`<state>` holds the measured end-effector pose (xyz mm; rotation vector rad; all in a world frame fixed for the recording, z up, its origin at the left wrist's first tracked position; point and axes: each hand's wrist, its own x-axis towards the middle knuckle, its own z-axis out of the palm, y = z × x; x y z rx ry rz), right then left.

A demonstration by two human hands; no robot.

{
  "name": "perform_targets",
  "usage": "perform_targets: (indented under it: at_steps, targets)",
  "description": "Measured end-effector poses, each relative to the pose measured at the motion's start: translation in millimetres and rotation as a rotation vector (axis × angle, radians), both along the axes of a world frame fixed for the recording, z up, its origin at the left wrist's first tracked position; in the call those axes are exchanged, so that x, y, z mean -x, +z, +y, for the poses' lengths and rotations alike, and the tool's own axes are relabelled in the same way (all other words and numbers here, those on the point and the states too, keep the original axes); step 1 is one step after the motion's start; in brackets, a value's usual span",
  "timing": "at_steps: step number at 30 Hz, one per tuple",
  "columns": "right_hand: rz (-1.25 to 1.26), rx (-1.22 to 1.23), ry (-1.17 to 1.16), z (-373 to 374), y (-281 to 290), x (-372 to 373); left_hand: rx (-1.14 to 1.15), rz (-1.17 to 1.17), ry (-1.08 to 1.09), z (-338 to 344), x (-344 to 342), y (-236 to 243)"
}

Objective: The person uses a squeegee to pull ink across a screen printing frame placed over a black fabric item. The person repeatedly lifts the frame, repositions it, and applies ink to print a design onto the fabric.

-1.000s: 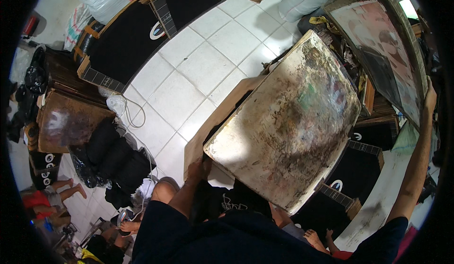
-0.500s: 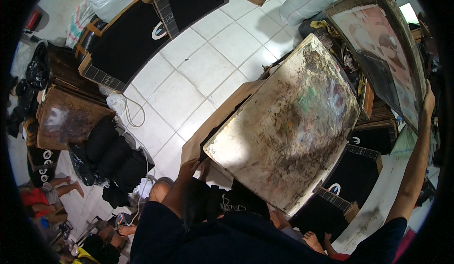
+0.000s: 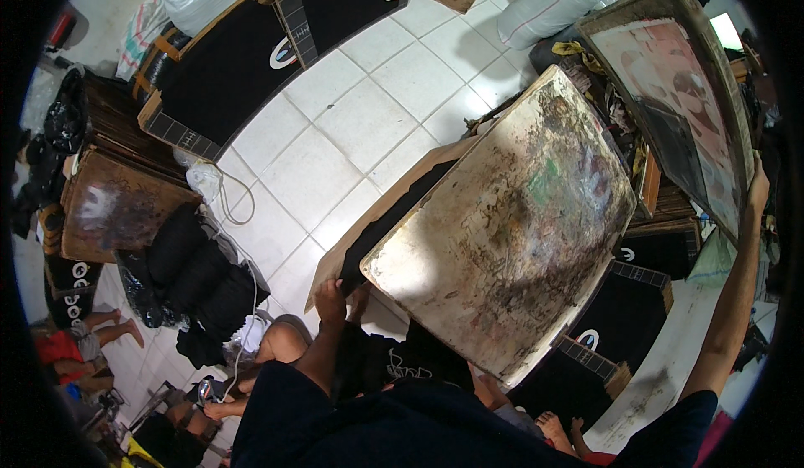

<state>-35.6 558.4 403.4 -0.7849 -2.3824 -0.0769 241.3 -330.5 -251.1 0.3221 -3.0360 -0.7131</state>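
My left hand (image 3: 332, 302) is closed on the near corner of a brown cardboard sheet (image 3: 328, 282), which carries black fabric (image 3: 381, 218). Part of the sheet and fabric lies hidden under a large, paint-stained pale board (image 3: 502, 233) in front of me. At the far right, my right hand (image 3: 758, 186) grips the edge of a tilted screen-printing frame (image 3: 737, 124). The frame's mesh is pinkish with a dark patch, and it stands raised beside the board. Some of the right fingers are hidden behind the frame's edge.
Printed black panels on cardboard (image 3: 226, 82) lie across the tiled floor (image 3: 368, 108). White sacks (image 3: 548, 3) stand at the back. Dark bundled cloth (image 3: 197, 258) and a stained board (image 3: 121, 208) are at left. Other people's legs (image 3: 117, 330) show at lower left.
My left hand has drawn the cardboard sheet out to the left from under the board, so more black fabric shows. The right hand still holds the raised frame, which sits slightly lower.
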Motion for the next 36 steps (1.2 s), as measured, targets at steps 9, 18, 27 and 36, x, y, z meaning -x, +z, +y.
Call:
perform_targets:
  at_steps: [9, 18, 27, 36]
  targets:
    - [0.002, 0.053, 0.024, 6.8, -1.9, 0.9, -0.028, 0.162, -0.035, -28.5, 29.2, -3.9]
    - [-0.066, -0.027, -0.005, -25.4, -5.8, 10.8, 0.227, 0.310, 0.079, -90.2, 212.8, 219.6]
    - [-0.109, 0.206, -0.044, -94.7, 1.3, 7.3, -0.037, 0.493, 0.261, -359.8, 127.9, 577.3]
    - [-0.118, 0.196, -0.094, -143.3, -2.5, -5.1, -0.483, 0.557, 0.216, -390.1, 92.1, 444.3]
